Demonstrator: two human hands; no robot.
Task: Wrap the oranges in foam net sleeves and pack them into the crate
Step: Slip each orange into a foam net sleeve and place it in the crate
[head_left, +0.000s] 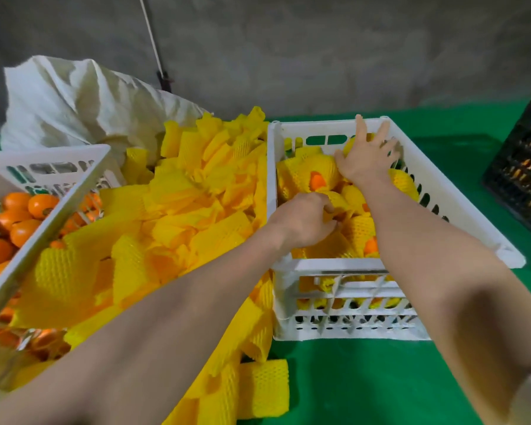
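A white plastic crate on the right holds several oranges wrapped in yellow foam net sleeves. Inside it, near the left wall, my left hand curls its fingers round one wrapped orange. My right hand reaches to the crate's far side, fingers spread, resting on another wrapped orange. A big heap of loose yellow sleeves lies left of the crate. Bare oranges fill a second white crate at the far left.
A green cloth covers the table. A crumpled white sack lies behind the sleeve heap. A black crate with oranges stands at the right edge. A grey wall closes the back.
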